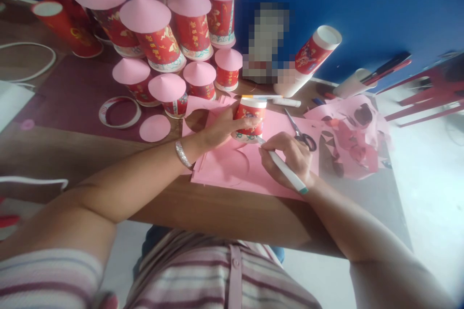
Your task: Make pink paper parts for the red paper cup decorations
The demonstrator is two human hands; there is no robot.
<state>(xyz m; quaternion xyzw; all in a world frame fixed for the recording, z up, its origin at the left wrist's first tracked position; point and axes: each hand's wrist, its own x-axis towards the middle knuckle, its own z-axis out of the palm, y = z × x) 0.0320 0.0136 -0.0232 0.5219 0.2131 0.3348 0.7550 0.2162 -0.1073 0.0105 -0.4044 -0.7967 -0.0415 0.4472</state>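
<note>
My left hand [232, 125] is wrapped round a red paper cup [253, 115] with a white rim and a white lower band. Green curls are drawn on part of that band. Between the fingers of my right hand [290, 157] is a white marker pen [288, 172] with a green end, its tip touching or very near the cup's lower band. Beneath both hands lie pink paper sheets [224, 169], one bearing a faint round outline. Scissors [302, 135] with dark handles rest on the sheets just beyond my right hand.
Red cups with pink cone tops [155, 48] stand stacked at the back left. A tape roll [119, 112] and a pink paper disc [155, 128] lie left. Stacked cups [315, 53] lean behind. Pink paper scraps [355, 140] and a pen holder [353, 83] are at right.
</note>
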